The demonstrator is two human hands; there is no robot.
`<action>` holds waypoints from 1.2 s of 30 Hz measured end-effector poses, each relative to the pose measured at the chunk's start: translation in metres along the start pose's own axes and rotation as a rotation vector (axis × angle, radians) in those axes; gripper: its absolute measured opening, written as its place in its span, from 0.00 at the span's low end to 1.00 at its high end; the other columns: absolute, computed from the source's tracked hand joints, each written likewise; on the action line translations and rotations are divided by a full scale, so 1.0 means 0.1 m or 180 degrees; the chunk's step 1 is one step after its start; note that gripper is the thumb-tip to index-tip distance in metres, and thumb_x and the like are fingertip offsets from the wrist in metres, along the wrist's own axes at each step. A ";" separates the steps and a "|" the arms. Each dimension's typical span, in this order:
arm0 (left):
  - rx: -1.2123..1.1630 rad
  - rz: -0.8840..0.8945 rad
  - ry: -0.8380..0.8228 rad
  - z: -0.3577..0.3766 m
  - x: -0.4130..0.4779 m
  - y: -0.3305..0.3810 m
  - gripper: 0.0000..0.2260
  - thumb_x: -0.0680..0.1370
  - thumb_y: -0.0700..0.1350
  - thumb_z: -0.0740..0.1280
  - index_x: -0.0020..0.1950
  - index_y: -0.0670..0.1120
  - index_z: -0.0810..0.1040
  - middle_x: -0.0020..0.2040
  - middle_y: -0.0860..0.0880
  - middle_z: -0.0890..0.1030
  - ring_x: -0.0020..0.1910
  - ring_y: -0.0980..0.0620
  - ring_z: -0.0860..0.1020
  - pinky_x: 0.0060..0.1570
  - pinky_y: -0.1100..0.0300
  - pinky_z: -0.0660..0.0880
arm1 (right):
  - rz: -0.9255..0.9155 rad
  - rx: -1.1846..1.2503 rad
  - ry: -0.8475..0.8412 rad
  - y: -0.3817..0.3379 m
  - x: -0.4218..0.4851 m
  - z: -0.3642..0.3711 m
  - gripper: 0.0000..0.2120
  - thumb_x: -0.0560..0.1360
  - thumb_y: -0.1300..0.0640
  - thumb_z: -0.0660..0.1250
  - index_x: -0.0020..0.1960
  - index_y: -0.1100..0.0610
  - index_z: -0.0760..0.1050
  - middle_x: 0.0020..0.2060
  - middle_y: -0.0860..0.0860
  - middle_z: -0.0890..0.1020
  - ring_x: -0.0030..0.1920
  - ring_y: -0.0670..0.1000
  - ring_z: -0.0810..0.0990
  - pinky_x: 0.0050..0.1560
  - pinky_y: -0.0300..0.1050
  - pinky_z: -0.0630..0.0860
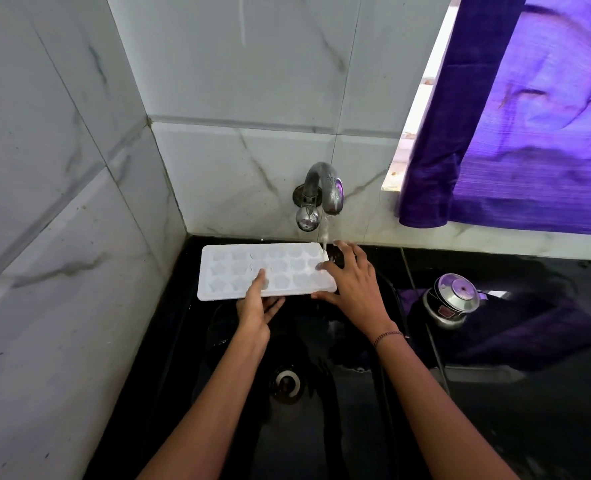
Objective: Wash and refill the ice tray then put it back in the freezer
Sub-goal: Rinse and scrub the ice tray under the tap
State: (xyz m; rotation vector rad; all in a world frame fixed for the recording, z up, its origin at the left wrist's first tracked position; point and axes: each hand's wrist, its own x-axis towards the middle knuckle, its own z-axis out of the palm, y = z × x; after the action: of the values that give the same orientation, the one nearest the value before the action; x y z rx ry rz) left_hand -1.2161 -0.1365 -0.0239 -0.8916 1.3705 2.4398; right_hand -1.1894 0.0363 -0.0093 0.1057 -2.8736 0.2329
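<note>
One ice tray (233, 270) under tap (325, 185); left hand (256, 308) pinches, right hand (352, 285) touches

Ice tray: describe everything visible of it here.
The ice tray is a white, plastic-looking rectangle with three rows of star and round cavities. It is held roughly level over the sink. The left hand pinches its near edge, thumb on top; the right hand touches its right end with spread fingers. Water from the tap lands at its far right corner.

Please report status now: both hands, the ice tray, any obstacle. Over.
Left hand pinches ice tray, near edge, thumb on top. Right hand, fingers spread on its right end. Tap runs onto far right corner. No obstacle seen.
</note>
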 end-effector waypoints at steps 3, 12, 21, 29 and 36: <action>-0.0133 0.0038 0.0086 0.00 -0.01 0.01 0.08 0.74 0.45 0.71 0.50 0.43 0.78 0.45 0.48 0.81 0.42 0.53 0.80 0.40 0.59 0.81 | 0.0079 -0.0106 0.0238 -0.02 -0.08 0.08 0.18 0.65 0.45 0.75 0.49 0.52 0.78 0.64 0.57 0.73 0.67 0.62 0.67 0.58 0.59 0.73; -0.0287 0.0121 0.0275 0.03 -0.04 0.01 0.06 0.73 0.44 0.72 0.43 0.44 0.77 0.41 0.49 0.80 0.38 0.53 0.80 0.30 0.64 0.80 | -0.0008 -0.0203 0.0225 -0.04 -0.15 0.17 0.12 0.72 0.46 0.69 0.53 0.49 0.79 0.65 0.58 0.72 0.68 0.63 0.67 0.60 0.60 0.71; -0.0345 0.0063 0.0231 0.02 -0.05 -0.01 0.10 0.73 0.45 0.72 0.50 0.42 0.77 0.41 0.49 0.81 0.38 0.53 0.80 0.32 0.63 0.80 | -0.0118 -0.0255 0.0030 -0.01 -0.17 0.16 0.21 0.75 0.39 0.52 0.55 0.48 0.77 0.65 0.55 0.71 0.69 0.61 0.65 0.65 0.60 0.66; -0.0409 0.0086 0.0221 0.06 -0.06 -0.03 0.12 0.72 0.42 0.72 0.54 0.41 0.77 0.41 0.49 0.80 0.39 0.54 0.80 0.33 0.61 0.81 | -0.0035 0.0028 -0.0237 0.00 -0.18 0.18 0.16 0.76 0.46 0.64 0.62 0.50 0.75 0.69 0.56 0.67 0.73 0.61 0.58 0.68 0.60 0.62; -0.0480 0.0128 0.0229 0.02 -0.05 -0.10 0.17 0.72 0.42 0.73 0.58 0.41 0.76 0.45 0.49 0.81 0.43 0.53 0.80 0.31 0.60 0.81 | 0.0039 0.0051 -0.0367 -0.05 -0.26 0.21 0.18 0.78 0.47 0.61 0.66 0.50 0.71 0.72 0.55 0.64 0.74 0.60 0.55 0.71 0.57 0.58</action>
State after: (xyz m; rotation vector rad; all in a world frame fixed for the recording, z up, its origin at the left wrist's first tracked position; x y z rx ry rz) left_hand -1.2082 -0.1288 -0.0274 -1.0042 1.2520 2.5937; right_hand -1.1693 0.0295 -0.0353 0.1078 -2.9880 0.2601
